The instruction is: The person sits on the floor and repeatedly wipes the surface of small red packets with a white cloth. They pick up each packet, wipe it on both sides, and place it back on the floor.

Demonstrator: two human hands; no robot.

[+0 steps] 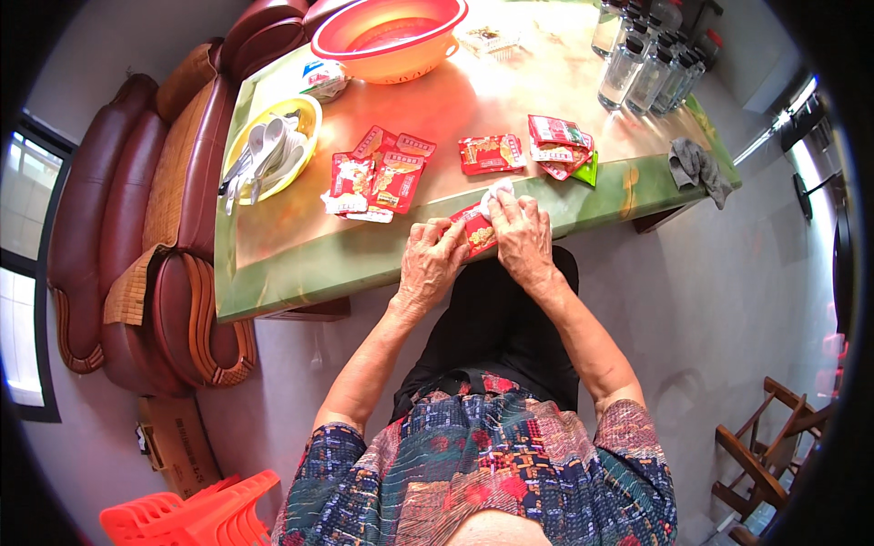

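Note:
At the near edge of the table a red packet [479, 235] lies between my hands. My left hand [431, 262] is closed on its left edge, fingertips pressing it down. My right hand [523, 238] grips a crumpled white cloth [496, 193] and rests it against the packet's upper right part. Much of the cloth is hidden under the fingers. To the left lies a loose spread of red packets [387, 173]. Beyond my hands is a small red stack [492, 154], and right of it another pile of red packets [557, 146] with a green one beneath.
A yellow bowl of spoons [305, 146] stands at the table's left, a big red basin [391, 73] at the back. Clear bottles with dark caps [624, 71] crowd the far right. A grey rag [699, 171] hangs over the right edge. A brown sofa [118, 200] is at left.

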